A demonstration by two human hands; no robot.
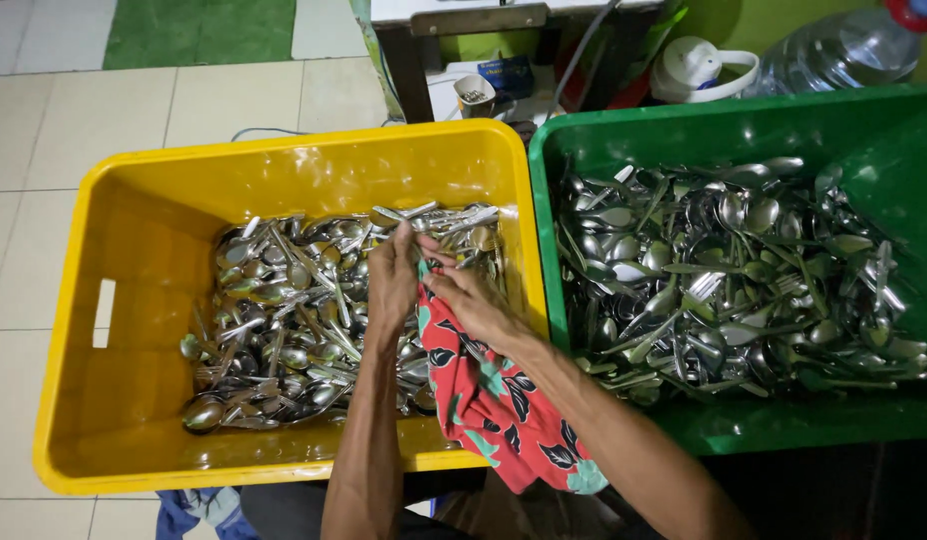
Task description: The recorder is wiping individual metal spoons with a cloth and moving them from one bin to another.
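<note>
Here both hands' fingers [409,245] pinch a red cloth [489,400], hiding whatever cutlery lies inside.

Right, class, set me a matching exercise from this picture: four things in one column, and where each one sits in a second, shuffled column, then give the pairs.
Things:
1. yellow crate
2. green crate
3. red patterned cloth
4. clear water bottle

Places:
A. on the floor behind the green crate, top right
B. on the left, under both hands
C. hanging from the hands over the yellow crate's near rim
D. on the right, heaped with spoons and forks

Pairs: 1-B, 2-D, 3-C, 4-A
</note>
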